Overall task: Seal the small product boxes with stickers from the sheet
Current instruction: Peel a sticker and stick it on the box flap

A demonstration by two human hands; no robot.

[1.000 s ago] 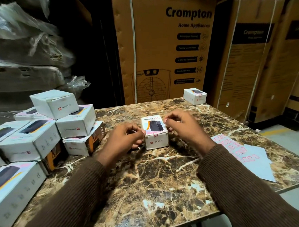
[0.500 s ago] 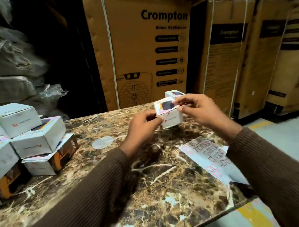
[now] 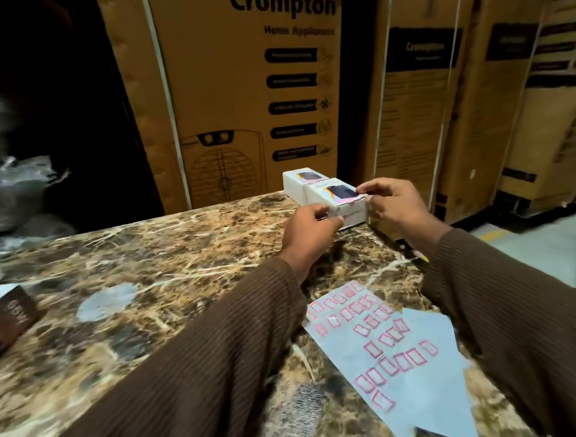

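Both hands on one small product box [image 3: 337, 201] at the far right edge of the marble table [image 3: 156, 257]. Left hand [image 3: 308, 230] grips its near-left corner with curled fingers; right hand [image 3: 395, 205] pinches the right end, fingertips at the top edge. Box sits just in front of a second white box [image 3: 303, 179], touching or nearly so.

Progress, my read: pink strip visible at the held box's right end looks like a sticker, so this one is probably sealed or being pressed down and parked beside the finished one. Sticker sheet [image 3: 395, 352] lies near the front right, under the right sleeve, with many pink-outlined stickers left on it. One dark-sided box [image 3: 7, 313] is cut off at the left edge.

Hard to tell: motion blur smears the box print and sticker edges; the box's far faces are hidden; can't confirm the second box carries a sticker.
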